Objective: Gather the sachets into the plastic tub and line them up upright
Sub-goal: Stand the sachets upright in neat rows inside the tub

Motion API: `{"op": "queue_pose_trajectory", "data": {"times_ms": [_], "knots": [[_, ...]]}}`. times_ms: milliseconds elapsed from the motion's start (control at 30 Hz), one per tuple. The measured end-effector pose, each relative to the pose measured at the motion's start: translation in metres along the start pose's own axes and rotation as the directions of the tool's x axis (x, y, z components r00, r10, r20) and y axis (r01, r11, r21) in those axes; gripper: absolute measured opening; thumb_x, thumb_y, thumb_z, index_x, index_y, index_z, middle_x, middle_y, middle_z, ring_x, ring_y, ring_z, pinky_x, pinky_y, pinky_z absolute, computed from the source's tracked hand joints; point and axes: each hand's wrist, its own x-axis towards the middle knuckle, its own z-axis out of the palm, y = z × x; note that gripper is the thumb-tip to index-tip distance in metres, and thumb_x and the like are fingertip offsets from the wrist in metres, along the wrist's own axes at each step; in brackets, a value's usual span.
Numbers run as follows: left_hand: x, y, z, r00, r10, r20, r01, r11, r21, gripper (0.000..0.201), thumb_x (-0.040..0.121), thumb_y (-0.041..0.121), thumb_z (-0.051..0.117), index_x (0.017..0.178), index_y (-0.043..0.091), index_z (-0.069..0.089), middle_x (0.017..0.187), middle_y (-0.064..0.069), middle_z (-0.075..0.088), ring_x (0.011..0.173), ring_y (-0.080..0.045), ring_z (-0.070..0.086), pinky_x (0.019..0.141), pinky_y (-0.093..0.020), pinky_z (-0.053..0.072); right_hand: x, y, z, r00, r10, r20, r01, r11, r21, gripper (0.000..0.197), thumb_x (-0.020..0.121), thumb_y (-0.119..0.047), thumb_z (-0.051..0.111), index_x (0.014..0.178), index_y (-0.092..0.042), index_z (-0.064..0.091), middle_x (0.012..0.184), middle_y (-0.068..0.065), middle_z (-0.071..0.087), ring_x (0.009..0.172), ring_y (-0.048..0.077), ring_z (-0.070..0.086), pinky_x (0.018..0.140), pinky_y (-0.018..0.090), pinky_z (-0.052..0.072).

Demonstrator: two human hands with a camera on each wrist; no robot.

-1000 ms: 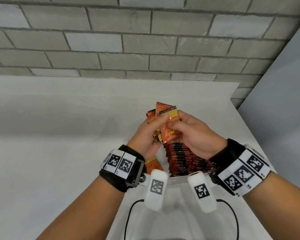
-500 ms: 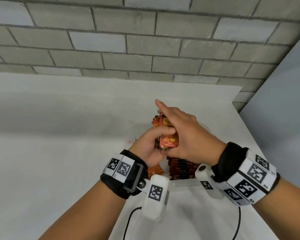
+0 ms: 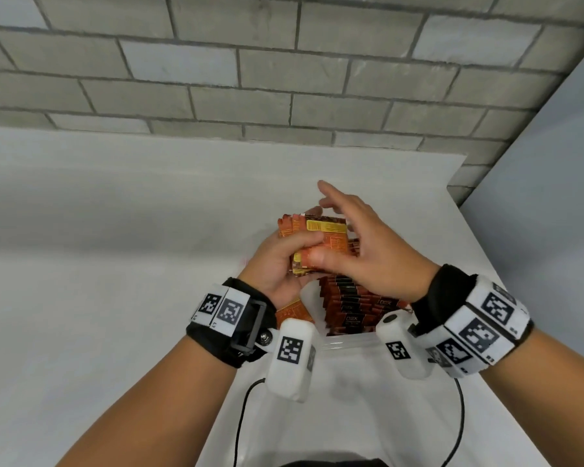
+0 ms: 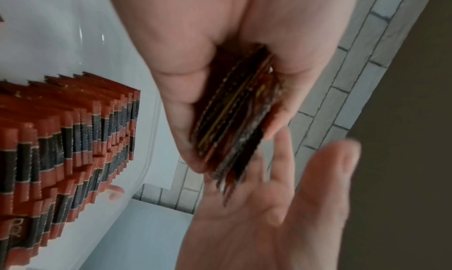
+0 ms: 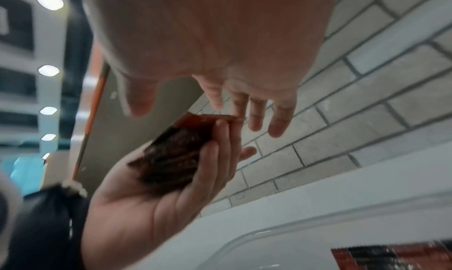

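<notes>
My left hand (image 3: 284, 261) grips a stack of orange and brown sachets (image 3: 321, 241) above the clear plastic tub (image 3: 348, 342); the stack shows edge-on in the left wrist view (image 4: 234, 119) and in the right wrist view (image 5: 171, 158). My right hand (image 3: 361, 244) is spread beside the stack, fingers straight, its thumb touching the front sachet. Inside the tub a row of sachets (image 3: 354, 308) stands upright, packed close (image 4: 61, 138). One loose orange sachet (image 3: 292, 310) lies by my left wrist; whether it is in the tub is hidden.
The tub sits on a white table (image 3: 115, 264) near its right edge (image 3: 486, 251). A grey brick wall (image 3: 250, 79) rises behind. Black cables (image 3: 240, 416) run down the front of the table.
My right hand has let go of the stack and opened out, its fingers now straight. The left hand keeps holding the sachets and has turned them more flat toward me.
</notes>
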Motion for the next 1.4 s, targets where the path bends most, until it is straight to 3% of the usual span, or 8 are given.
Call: {"op": "queue_pose_trajectory", "data": {"times_ms": [133, 267, 433, 533, 633, 767, 1000, 1400], "knots": [[-0.001, 0.0, -0.012, 0.998, 0.016, 0.056, -0.015, 1.0, -0.013, 0.059, 0.077, 0.004, 0.06, 0.134, 0.014, 0.051, 0.115, -0.017, 0.066, 0.094, -0.028, 0.068, 0.077, -0.036, 0.058, 0.0, 0.009, -0.004, 0.984, 0.131, -0.119, -0.123, 0.99, 0.072, 0.06, 0.087, -0.032, 0.064, 0.141, -0.032, 0.036, 0.114, -0.006, 0.05, 0.102, 0.011, 0.054, 0.085, 0.022, 0.049], [0.003, -0.005, -0.019, 0.996, 0.003, 0.088, -0.004, 1.0, 0.011, 0.061, 0.064, 0.028, 0.086, 0.12, 0.017, 0.065, 0.112, -0.016, 0.068, 0.095, -0.027, 0.068, 0.076, -0.036, 0.058, 0.004, 0.012, -0.006, 0.984, 0.169, -0.05, -0.157, 0.971, 0.182, 0.04, 0.087, -0.019, 0.067, 0.124, -0.03, 0.054, 0.099, -0.002, 0.059, 0.086, 0.016, 0.064, 0.079, 0.028, 0.055], [0.002, -0.007, -0.024, 0.997, -0.016, -0.079, 0.01, 0.997, -0.075, 0.052, 0.073, 0.05, 0.066, 0.111, 0.015, 0.063, 0.092, -0.013, 0.063, 0.074, -0.023, 0.066, 0.075, -0.039, 0.057, 0.003, 0.012, -0.007, 0.935, 0.046, -0.352, 0.014, 0.986, 0.166, 0.018, 0.081, -0.012, 0.072, 0.077, -0.024, 0.059, 0.085, -0.008, 0.059, 0.084, 0.011, 0.058, 0.074, 0.024, 0.045], [0.001, -0.004, -0.024, 0.997, -0.002, -0.073, -0.007, 0.993, -0.117, 0.057, 0.068, 0.027, 0.082, 0.119, 0.013, 0.062, 0.102, -0.017, 0.067, 0.084, -0.029, 0.068, 0.076, -0.042, 0.057, -0.001, 0.009, 0.001, 0.988, -0.021, -0.15, 0.022, 1.0, 0.001, 0.016, 0.076, -0.021, 0.078, 0.083, -0.026, 0.064, 0.099, -0.008, 0.052, 0.099, 0.008, 0.05, 0.087, 0.021, 0.042], [0.003, -0.002, -0.026, 0.997, 0.038, -0.063, -0.042, 0.997, -0.066, 0.052, 0.071, 0.005, 0.061, 0.123, 0.014, 0.059, 0.11, -0.018, 0.067, 0.088, -0.029, 0.068, 0.071, -0.035, 0.057, -0.005, 0.009, 0.002, 0.999, 0.018, 0.039, -0.016, 0.999, -0.05, 0.03, 0.071, -0.036, 0.08, 0.095, -0.037, 0.062, 0.114, -0.012, 0.046, 0.115, 0.007, 0.04, 0.098, 0.019, 0.033], [0.002, -0.002, -0.025, 0.993, 0.097, -0.064, -0.1, 0.993, -0.056, 0.052, 0.072, 0.0, 0.057, 0.122, 0.014, 0.059, 0.108, -0.018, 0.068, 0.089, -0.029, 0.069, 0.07, -0.035, 0.058, -0.005, 0.011, -0.001, 0.977, 0.153, -0.15, -0.136, 0.984, 0.117, 0.027, 0.081, -0.035, 0.07, 0.103, -0.027, 0.057, 0.109, -0.011, 0.055, 0.103, 0.006, 0.054, 0.083, 0.02, 0.044], [0.002, -0.003, -0.016, 0.994, 0.107, 0.023, -0.108, 0.99, 0.096, 0.054, 0.07, -0.007, 0.058, 0.12, 0.013, 0.059, 0.101, -0.017, 0.069, 0.089, -0.03, 0.068, 0.078, -0.04, 0.057, 0.002, 0.012, -0.005, 0.98, 0.187, -0.063, -0.172, 0.966, 0.193, 0.046, 0.087, -0.021, 0.066, 0.128, -0.033, 0.05, 0.108, -0.007, 0.059, 0.086, 0.013, 0.066, 0.079, 0.026, 0.053], [-0.004, -0.006, -0.049, 0.962, 0.115, -0.249, -0.106, 0.993, 0.05, 0.038, 0.077, 0.014, 0.064, 0.115, 0.014, 0.058, 0.085, -0.009, 0.061, 0.068, -0.022, 0.063, 0.066, -0.033, 0.054, -0.038, 0.038, 0.001, 0.951, 0.238, 0.195, -0.23, 0.971, -0.062, 0.023, 0.091, -0.009, 0.06, 0.091, -0.032, 0.059, 0.094, -0.016, 0.063, 0.089, -0.003, 0.058, 0.079, 0.01, 0.043]]}}
